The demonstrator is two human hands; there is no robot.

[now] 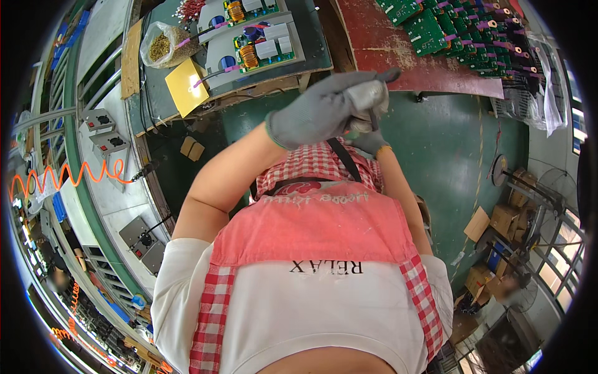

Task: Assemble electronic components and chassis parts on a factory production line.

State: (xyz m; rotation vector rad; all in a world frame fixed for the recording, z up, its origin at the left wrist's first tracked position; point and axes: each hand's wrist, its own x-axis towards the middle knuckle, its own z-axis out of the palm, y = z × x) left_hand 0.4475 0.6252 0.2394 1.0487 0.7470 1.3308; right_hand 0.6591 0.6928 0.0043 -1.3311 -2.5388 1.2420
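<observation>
My left hand (327,107) wears a grey knitted glove with a worn, paler palm side. It is raised in front of the apron, between the two worktables. One digit points out to the right while the others curl inward; whether anything lies inside the curled fingers is hidden. Partly behind it, my right hand (372,142), also in a grey glove, is held low near the red checked apron (293,165). Its fingers are mostly covered by the left hand, so I cannot see if it grips anything. Nearest the left hand is the front edge of the red worktable (398,75).
Circuit assemblies (265,53) with coils and grey blocks lie on the left table, beside a bag of small brass-coloured parts (163,47) and a yellow sheet (187,87). Green circuit boards (427,31) are piled on the red table. Cardboard boxes (504,221) and fans stand right.
</observation>
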